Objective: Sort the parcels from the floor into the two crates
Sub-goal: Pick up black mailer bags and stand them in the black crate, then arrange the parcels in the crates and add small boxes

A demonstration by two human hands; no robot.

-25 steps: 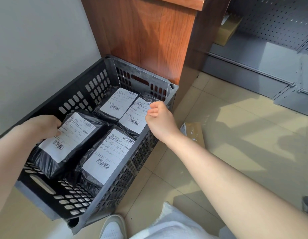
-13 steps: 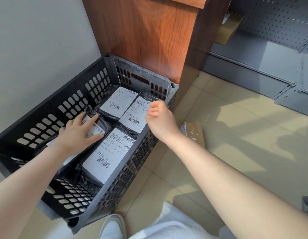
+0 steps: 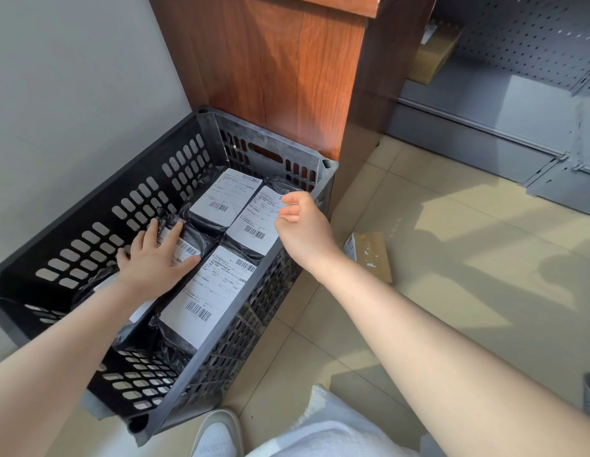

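Note:
A black slotted crate (image 3: 99, 199) stands on the floor against the wall. Several black plastic parcels with white labels lie inside it: two at the far end (image 3: 221, 199) (image 3: 254, 225) and one along the near right wall (image 3: 204, 298). My left hand (image 3: 151, 262) lies flat, fingers spread, on another black parcel (image 3: 188, 249) in the left row. My right hand (image 3: 303, 229) sits at the crate's right rim with its fingers curled and nothing visible in them. A brown cardboard parcel (image 3: 369, 252) lies on the tiles just right of the crate.
A wooden cabinet (image 3: 280, 70) stands right behind the crate and a grey wall (image 3: 72, 94) runs along its left. Grey metal shelving (image 3: 501, 103) at the back right holds a brown box (image 3: 432, 57). My white shoe (image 3: 217, 437) is by the crate's near corner.
My left hand brought its black parcel from above the crate's near left edge down into the left row and now rests flat on it. My right hand stayed at the rim.

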